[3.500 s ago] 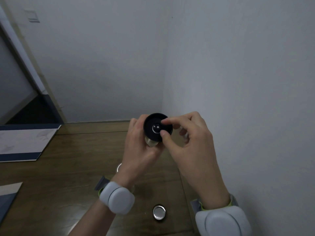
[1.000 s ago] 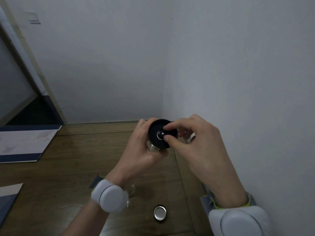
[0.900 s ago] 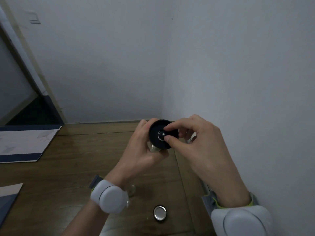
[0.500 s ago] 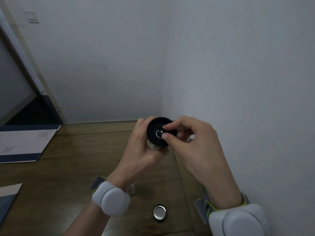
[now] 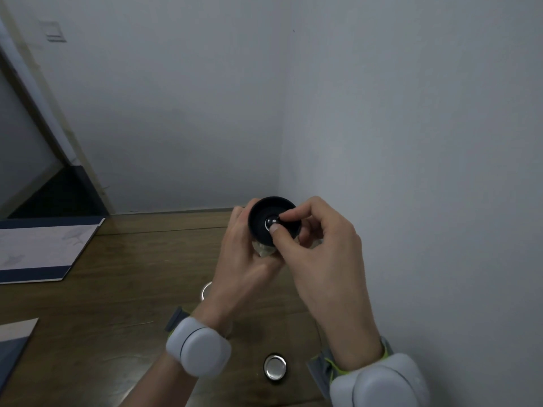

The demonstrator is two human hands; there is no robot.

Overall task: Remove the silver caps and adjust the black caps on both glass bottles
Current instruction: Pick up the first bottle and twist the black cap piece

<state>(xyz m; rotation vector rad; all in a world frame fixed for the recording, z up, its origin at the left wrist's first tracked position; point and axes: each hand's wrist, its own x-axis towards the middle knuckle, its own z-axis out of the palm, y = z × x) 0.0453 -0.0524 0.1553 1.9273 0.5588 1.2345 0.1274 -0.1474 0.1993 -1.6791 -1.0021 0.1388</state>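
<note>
At left on the wooden table (image 5: 123, 277) lies a white-and-navy folder (image 5: 44, 248), well apart from my hands; a second sheet corner (image 5: 14, 336) sits at the near-left edge. My left hand (image 5: 244, 259) is closed around the glass bottle (image 5: 263, 248), holding it lifted above the table with its long axis tipped toward my eyes, so the black cap (image 5: 271, 220) faces me as a disc. Only a sliver of glass shows below the cap; the rest is hidden in my palm. At the disc's centre sits a small silver cap (image 5: 271, 222) — the piece to come off. My right hand (image 5: 320, 254) approaches from the right, thumb and forefinger pinched together on that silver cap, the other fingers curled behind the black rim. The right hand is thus the nearer worker; I judge the coming pull runs along the bottle's axis, toward me.

Below my left wrist a clear rim (image 5: 205, 290) shows, probably the second bottle, mostly hidden. A loose silver cap (image 5: 275, 366) lies on the table between my wristbands. The table fills a corner of plain white wall (image 5: 411, 142) — close on my right.
</note>
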